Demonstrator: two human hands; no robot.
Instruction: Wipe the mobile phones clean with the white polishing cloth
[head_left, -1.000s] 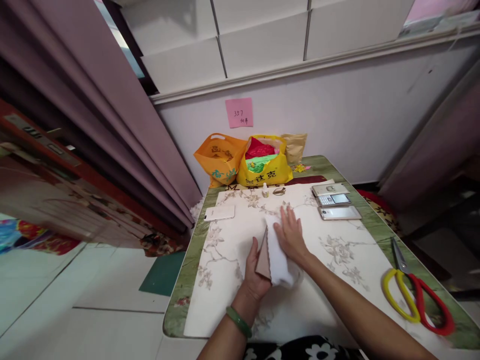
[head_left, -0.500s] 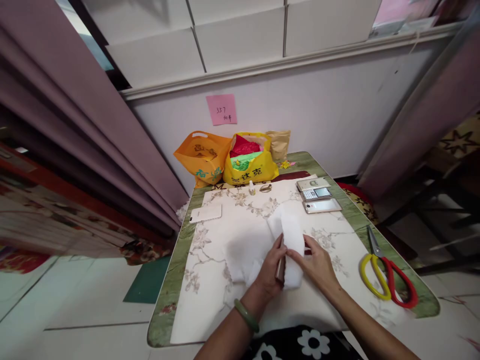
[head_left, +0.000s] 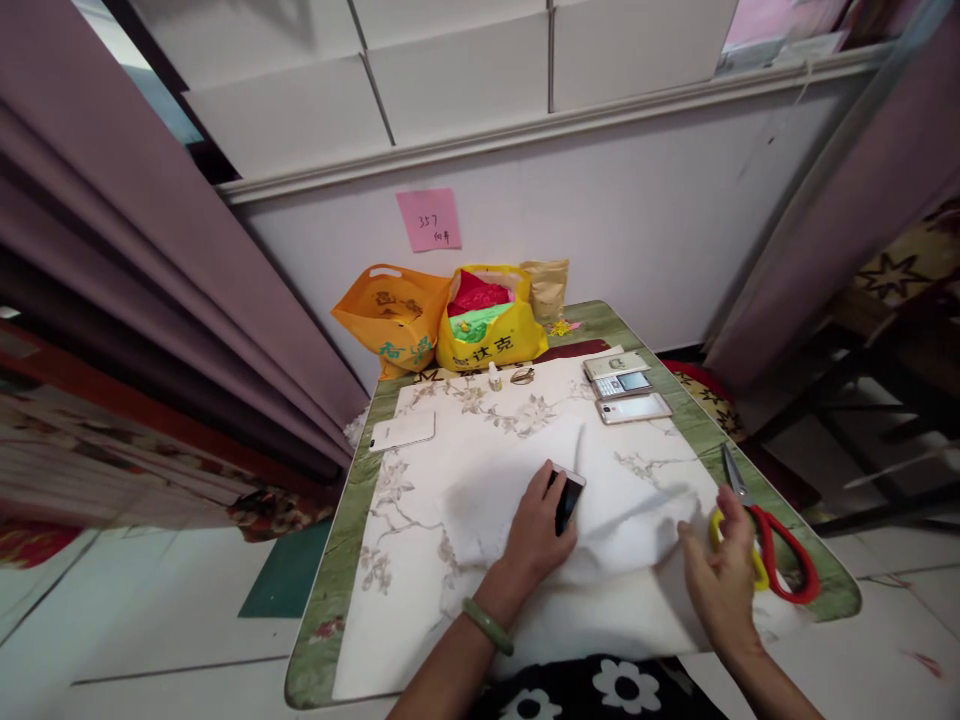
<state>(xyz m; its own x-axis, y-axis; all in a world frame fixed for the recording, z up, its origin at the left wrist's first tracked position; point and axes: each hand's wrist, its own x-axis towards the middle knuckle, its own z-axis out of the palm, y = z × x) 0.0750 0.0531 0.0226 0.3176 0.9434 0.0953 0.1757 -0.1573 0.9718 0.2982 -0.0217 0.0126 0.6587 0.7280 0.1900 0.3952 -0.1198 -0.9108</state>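
My left hand (head_left: 541,530), below which a green bangle circles the wrist, is closed over a smartphone (head_left: 571,494) with a dark screen and pale edge. Beneath the phone a thin white sheet (head_left: 630,530), cloth or soft paper, lies spread and rumpled. To the right, my right hand (head_left: 724,575) hovers with fingers apart and nothing in it, past the sheet's right edge. It partly covers the yellow handle of a pair of scissors (head_left: 780,555) with one red and one yellow handle.
At the back right lie several phones, among them a keypad phone (head_left: 622,385). Another white phone (head_left: 403,431) rests at left. Behind stand an orange bag (head_left: 390,315), a filled yellow bag (head_left: 491,345) and a brown pouch (head_left: 549,288). A small bottle (head_left: 494,378) stands before them.
The white sheet, earlier folded around the phone between both hands, now lies opened out. My right hand has let go and moved right; my left still grips the phone, its screen now showing.
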